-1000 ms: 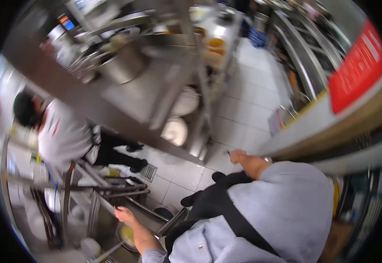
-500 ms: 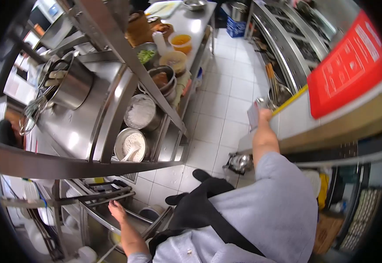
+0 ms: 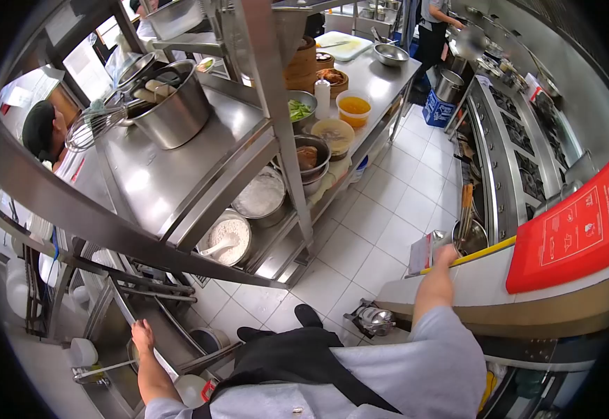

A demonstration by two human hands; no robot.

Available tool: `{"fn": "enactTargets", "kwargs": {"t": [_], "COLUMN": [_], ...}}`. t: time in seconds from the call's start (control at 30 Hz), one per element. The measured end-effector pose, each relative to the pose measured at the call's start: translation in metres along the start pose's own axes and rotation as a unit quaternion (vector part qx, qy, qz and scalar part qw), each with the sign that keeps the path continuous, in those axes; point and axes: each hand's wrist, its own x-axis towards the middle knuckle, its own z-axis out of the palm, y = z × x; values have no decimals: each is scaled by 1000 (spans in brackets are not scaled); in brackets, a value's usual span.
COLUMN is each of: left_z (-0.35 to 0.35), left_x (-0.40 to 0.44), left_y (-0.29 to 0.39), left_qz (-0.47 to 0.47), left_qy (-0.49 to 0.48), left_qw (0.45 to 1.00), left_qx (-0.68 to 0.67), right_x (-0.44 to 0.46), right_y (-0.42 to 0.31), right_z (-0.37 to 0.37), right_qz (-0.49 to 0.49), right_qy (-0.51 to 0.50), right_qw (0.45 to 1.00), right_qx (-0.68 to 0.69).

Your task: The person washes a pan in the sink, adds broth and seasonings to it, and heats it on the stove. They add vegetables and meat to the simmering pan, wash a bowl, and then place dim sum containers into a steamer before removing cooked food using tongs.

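Note:
My left hand (image 3: 142, 336) is raised beside the metal sink edge (image 3: 161, 334) at lower left, its fingers loosely apart with nothing in them. At the end of the counter on the right, my right hand (image 3: 446, 255) looks closed, its fingers mostly turned away from view. Directly beside it is a flat grey and white box-like thing (image 3: 419, 257); whether my fingers grip this is hidden. Just beyond the hand stands a metal pot (image 3: 473, 239) with wooden-handled utensils (image 3: 466, 204) in it.
A steel shelf unit (image 3: 200, 164) carries a stockpot (image 3: 173, 115). Below are a bowl of white flour-like powder (image 3: 235, 234) and a scoop. A stove (image 3: 521, 150) lines the right wall; a red board (image 3: 571, 234) lies nearer. People work at the far end and behind the shelf.
The view has shifted, showing more of the far kitchen and a person there. My left hand has moved left along the sink. My right hand stays beside the box-like thing.

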Motion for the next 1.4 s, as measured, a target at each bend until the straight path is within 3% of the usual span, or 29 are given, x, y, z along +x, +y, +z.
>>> {"fn": "enactTargets", "kwargs": {"t": [0.1,0.13,0.17,0.2,0.23,0.27,0.3,0.33,0.37,0.43,0.47,0.53,0.7,0.77,0.8,0.83,0.9,0.93,0.97,1.03,1.1,1.13,1.17,1.2,1.23,1.27,1.3,1.37,1.4], "left_z": [13,19,27,28,31,15,14,17,22,33,34,34,24,36,64,61,115,96,104,137,174,201,192,192,171,173,165,184,229], "left_x": [10,15,19,22,25,17,18,20,23,33,39,52,75,83,93,86,89,72,67,48,46,49,51,56,58,57,58,38,28], "left_y": [-4,-3,-3,4,3,23,28,28,26,15,9,-6,-75,-126,-166,-189,-278,-292,-319,-382,-429,-455,-462,-467,-466,-469,-466,-478,-488], "left_qz": [4,0,-4,14,30,-9,-23,-20,-19,-19,-25,-44,-147,-228,-264,-299,-411,-474,-490,-578,-564,-520,-488,-419,-436,-405,-407,-392,-281], "left_qy": [45,52,53,63,72,50,54,74,95,145,165,215,362,372,405,398,350,304,304,195,275,283,288,342,364,391,384,354,257], "left_qw": [998,997,997,996,995,995,994,990,984,972,963,942,856,819,769,752,564,453,448,290,240,273,252,202,131,122,147,124,103], "left_qx": [-33,-58,-61,-63,-66,-83,-90,-121,-152,-182,-210,-255,-340,-373,-418,-431,-625,-692,-683,-737,-741,-759,-784,-816,-812,-818,-815,-840,-919], "right_x": [-133,-174,-217,-240,-282,-320,-345,-371,-399,-430,-438,-461,-533,-565,-585,-604,-642,-661,-677,-716,-751,-769,-784,-801,-821,-837,-854,-883,-896], "right_y": [-52,-73,-95,-109,-124,-145,-160,-175,-190,-221,-235,-253,-289,-312,-324,-335,-364,-374,-392,-407,-428,-438,-451,-461,-463,-468,-473,-483,-489], "right_z": [-71,-84,-97,-12,0,6,-32,-70,-112,-142,-165,-224,-296,-318,-329,-338,-356,-368,-369,-413,-442,-452,-455,-465,-483,-496,-506,-519,-527], "right_qz": [-119,14,242,203,-160,-495,-413,-258,-99,-258,-278,-493,-506,-520,-524,-526,-555,-569,-590,-596,-592,-598,-593,-601,-608,-619,-630,-665,-693], "right_qy": [-35,-234,-325,-374,-309,-178,-362,-526,-619,-599,-591,-545,-587,-585,-579,-574,-552,-543,-552,-540,-561,-557,-575,-568,-562,-560,-557,-538,-518], "right_qw": [992,910,726,663,833,836,803,749,704,726,729,668,626,620,621,622,614,603,569,567,546,542,528,529,529,523,519,505,492], "right_qx": [23,341,556,615,430,157,232,310,335,218,204,120,88,53,70,87,99,132,151,179,194,194,197,190,189,170,153,115,97]}}
